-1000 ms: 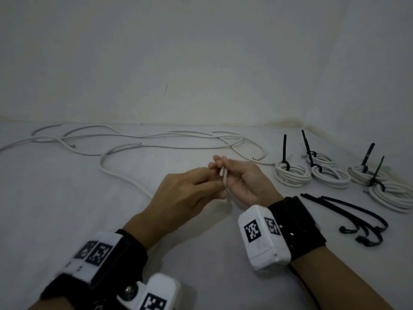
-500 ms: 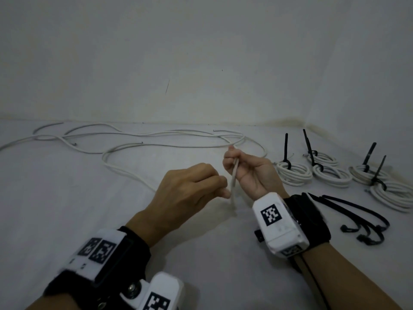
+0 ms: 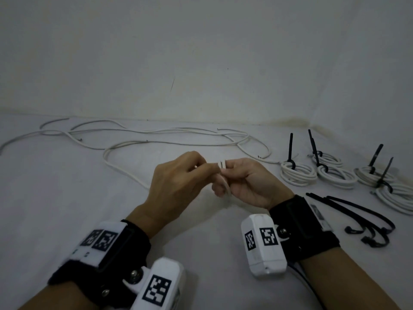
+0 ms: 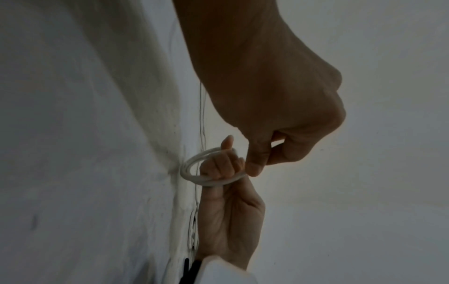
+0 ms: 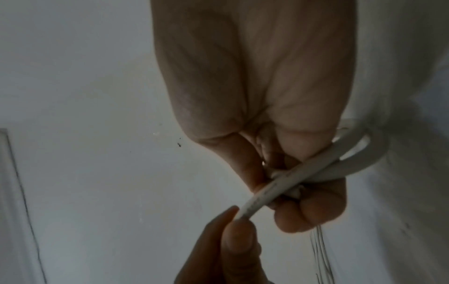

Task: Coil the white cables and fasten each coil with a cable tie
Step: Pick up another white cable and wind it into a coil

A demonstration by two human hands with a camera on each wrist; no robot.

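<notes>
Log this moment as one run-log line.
stage: winding first loops | right hand: grips small cable coil | left hand: pinches cable feeding in | done: four tied coils at right | spare ties: untouched

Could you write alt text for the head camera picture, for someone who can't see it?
Two hands meet over a white surface, the left hand and right hand both holding a white cable they are winding into a small coil. Loose white cables trail behind; four tied coils and spare black cable ties lie to the right.
</notes>
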